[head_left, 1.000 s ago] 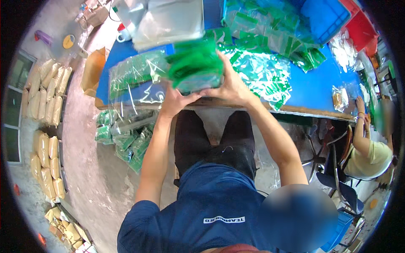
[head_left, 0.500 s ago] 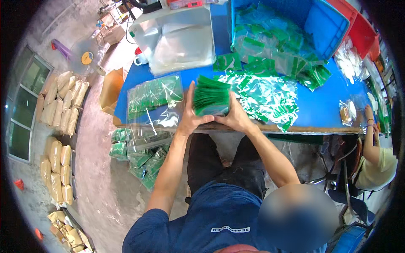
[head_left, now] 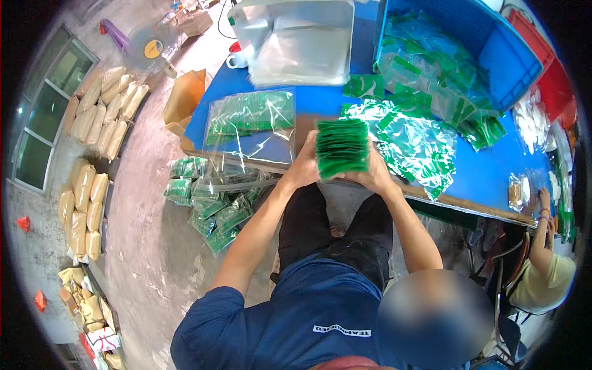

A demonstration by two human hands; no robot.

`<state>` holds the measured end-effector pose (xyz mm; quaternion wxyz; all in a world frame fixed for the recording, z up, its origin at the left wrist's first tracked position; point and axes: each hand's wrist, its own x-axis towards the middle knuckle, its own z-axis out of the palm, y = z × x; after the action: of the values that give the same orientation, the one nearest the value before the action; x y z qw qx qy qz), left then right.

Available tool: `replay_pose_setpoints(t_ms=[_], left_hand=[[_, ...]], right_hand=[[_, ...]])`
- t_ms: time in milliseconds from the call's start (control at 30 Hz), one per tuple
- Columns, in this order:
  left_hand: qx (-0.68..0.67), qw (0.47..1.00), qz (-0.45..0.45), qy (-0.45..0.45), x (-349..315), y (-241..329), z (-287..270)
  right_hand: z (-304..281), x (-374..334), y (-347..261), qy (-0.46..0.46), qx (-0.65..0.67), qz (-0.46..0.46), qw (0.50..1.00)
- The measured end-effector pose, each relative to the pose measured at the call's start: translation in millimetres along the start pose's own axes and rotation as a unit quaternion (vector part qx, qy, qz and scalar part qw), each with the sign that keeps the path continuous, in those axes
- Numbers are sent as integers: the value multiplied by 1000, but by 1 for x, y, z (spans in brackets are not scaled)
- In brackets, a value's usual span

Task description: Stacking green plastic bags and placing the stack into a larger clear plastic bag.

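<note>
Remotely, I note left hand (head_left: 303, 163) and right hand (head_left: 377, 171) clasping a green packet stack (head_left: 342, 148) from both sides, over the near edge of the blue table (head_left: 487, 168). From the stack: clear bag (head_left: 254, 142) at ten o'clock, loose packets (head_left: 414, 147) at three.

"What does the blocky stack of thin green plastic packets (head_left: 342, 148) look like?"
"Thick and roughly squared, its many layers packed closely, their slightly ragged green edges facing up."
"And where is it?"
"Between the person's left hand (head_left: 303, 167) and right hand (head_left: 377, 175), by the tabletop (head_left: 484, 172) edge."
</note>
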<state>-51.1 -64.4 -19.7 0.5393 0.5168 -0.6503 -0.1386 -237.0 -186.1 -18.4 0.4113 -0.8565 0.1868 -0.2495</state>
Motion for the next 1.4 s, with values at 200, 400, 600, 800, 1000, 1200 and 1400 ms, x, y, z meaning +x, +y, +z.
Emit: replay_pose_setpoints(t_ms=[200,400,600,800,1000,1200,1400], left_hand=[[-316,910,-267,19,-39,22,-16],[-445,863,-237,31,-72,14,9],[-396,875,-277,-18,-51,58,8],[-710,671,-202,67,-70,93,13],[-548,763,-302,162,-89,104,17],[-461,813,-308,178,-96,109,-7],[460,870,-152,87,-106,80,-125]], right_hand=[[-21,-21,-92,-60,-93,43,993],[12,-51,-58,-302,689,335,567],[24,-84,-104,-105,708,351,604],[-10,-77,-64,-76,410,227,880],[-3,-80,-80,-168,277,215,921],[10,-67,-88,-156,308,183,920],[20,-18,-67,247,-4,-119,962]])
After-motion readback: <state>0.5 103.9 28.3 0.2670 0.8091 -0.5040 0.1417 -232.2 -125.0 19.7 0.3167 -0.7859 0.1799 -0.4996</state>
